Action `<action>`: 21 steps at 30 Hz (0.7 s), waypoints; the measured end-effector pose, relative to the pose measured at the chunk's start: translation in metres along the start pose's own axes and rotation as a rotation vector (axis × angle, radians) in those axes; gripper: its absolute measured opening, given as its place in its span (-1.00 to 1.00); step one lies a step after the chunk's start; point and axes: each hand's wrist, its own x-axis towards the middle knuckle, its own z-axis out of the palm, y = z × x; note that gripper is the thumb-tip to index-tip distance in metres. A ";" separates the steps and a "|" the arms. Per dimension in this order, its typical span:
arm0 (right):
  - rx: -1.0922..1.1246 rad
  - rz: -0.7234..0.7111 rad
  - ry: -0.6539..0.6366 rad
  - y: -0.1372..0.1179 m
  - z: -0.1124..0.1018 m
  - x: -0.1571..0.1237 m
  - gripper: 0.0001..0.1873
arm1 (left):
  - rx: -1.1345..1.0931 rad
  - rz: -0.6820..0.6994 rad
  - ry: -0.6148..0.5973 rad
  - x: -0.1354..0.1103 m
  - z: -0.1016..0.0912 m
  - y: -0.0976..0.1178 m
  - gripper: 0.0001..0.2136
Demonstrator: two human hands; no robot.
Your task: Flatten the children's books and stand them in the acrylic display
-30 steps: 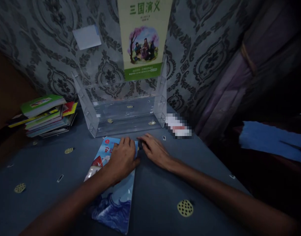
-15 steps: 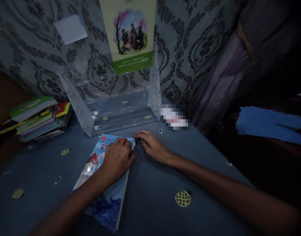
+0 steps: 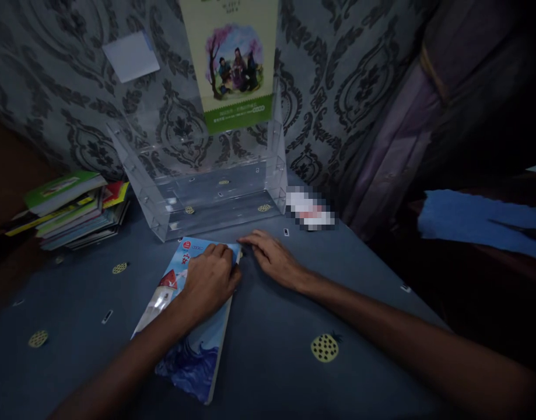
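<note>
A thin book [image 3: 198, 350] with a blue sea cover, a red-roofed house and red characters lies tilted on the dark blue tablecloth. Across its upper half rests my left hand [image 3: 212, 277], fingers bent together on the cover and the thumb by the right edge; its fingertips are partly hidden. My right hand [image 3: 272, 256] lies on the cloth just right of the book's top corner. Its fingers are stretched toward that corner, with nothing seen in them. Behind both hands stands a clear acrylic book rack [image 3: 206, 219], holding an upright green-and-cream book [image 3: 238, 111] at its back.
Several books are stacked in a loose pile [image 3: 69, 210] at the left. A pixelated white item [image 3: 309, 210] lies right of the rack. Patterned wallpaper [image 3: 329, 70] is behind, and a tied curtain [image 3: 394, 140] hangs beyond the table's right edge. A blue cloth [image 3: 477, 224] is farther right.
The view has shifted slightly. Both hands and the book keep nearly the same places relative to each other.
</note>
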 end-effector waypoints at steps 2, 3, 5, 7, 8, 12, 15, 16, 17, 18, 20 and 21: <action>-0.056 -0.019 -0.055 -0.003 -0.001 0.000 -0.49 | 0.007 -0.005 -0.002 0.000 0.002 0.002 -0.80; -0.097 -0.025 -0.083 -0.004 -0.001 0.000 -0.50 | 0.012 -0.007 -0.002 0.000 0.003 0.002 -0.80; -0.198 -0.035 -0.121 -0.007 -0.001 -0.001 -0.52 | 0.009 0.016 0.006 -0.002 0.005 -0.001 -0.77; -0.300 -0.051 -0.140 -0.011 0.001 -0.003 -0.56 | -0.035 0.104 0.026 -0.009 0.007 -0.010 -0.70; -0.341 -0.062 -0.146 -0.013 0.002 -0.004 -0.59 | -0.071 0.166 0.033 -0.015 0.008 -0.016 -0.66; -0.399 -0.100 -0.137 -0.019 0.006 -0.007 -0.67 | -0.236 0.395 -0.045 -0.054 0.010 -0.051 -0.34; -0.373 -0.104 -0.143 -0.021 0.009 -0.005 -0.68 | -0.317 0.473 -0.150 -0.090 0.013 -0.070 -0.09; -0.363 -0.105 -0.152 -0.022 0.010 -0.003 -0.68 | -0.328 0.475 -0.174 -0.099 0.014 -0.073 -0.04; -0.354 -0.107 -0.163 -0.022 0.011 -0.001 -0.68 | -0.330 0.468 -0.193 -0.107 0.014 -0.074 -0.02; -0.347 -0.112 -0.173 -0.023 0.012 0.003 -0.67 | -0.325 0.460 -0.208 -0.113 0.015 -0.074 -0.01; -0.340 -0.125 -0.193 -0.023 0.016 0.011 -0.67 | -0.307 0.441 -0.231 -0.119 0.015 -0.071 -0.04; -0.338 -0.128 -0.199 -0.023 0.019 0.015 -0.67 | -0.300 0.432 -0.234 -0.121 0.015 -0.069 -0.06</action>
